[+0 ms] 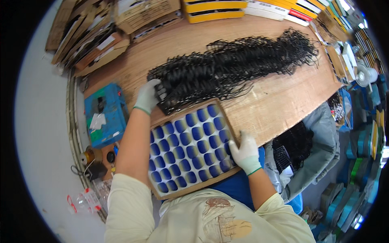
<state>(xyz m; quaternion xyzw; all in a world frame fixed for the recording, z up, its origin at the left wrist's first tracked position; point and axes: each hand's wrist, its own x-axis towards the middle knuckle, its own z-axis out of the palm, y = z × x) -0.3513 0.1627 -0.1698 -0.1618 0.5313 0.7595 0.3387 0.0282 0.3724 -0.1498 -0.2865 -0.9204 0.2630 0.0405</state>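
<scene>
A shallow cardboard tray (233, 128) lies tilted in front of me, holding rows of lenses (197, 133) shaded from blue to pale yellow on a white liner. My right hand (245, 153), in a white glove, grips the tray's right side with the thumb over the rim. Beyond the tray stretches a long row of black, thin-armed pieces (227, 65) that look like eyeglass frames, packed close together. At its left end my left hand (149, 95), also gloved, has its fingers curled around the nearest frames. Its fingertips are partly hidden among them.
Cardboard boxes (148, 14) and yellow trays (214, 11) line the table's back. A blue box-shaped device (106, 117) stands at left, beside a tape roll (90, 156). Right of the table edge, a grey-lined bin (320, 148) holds black pieces. A white fan (366, 75) is farther right.
</scene>
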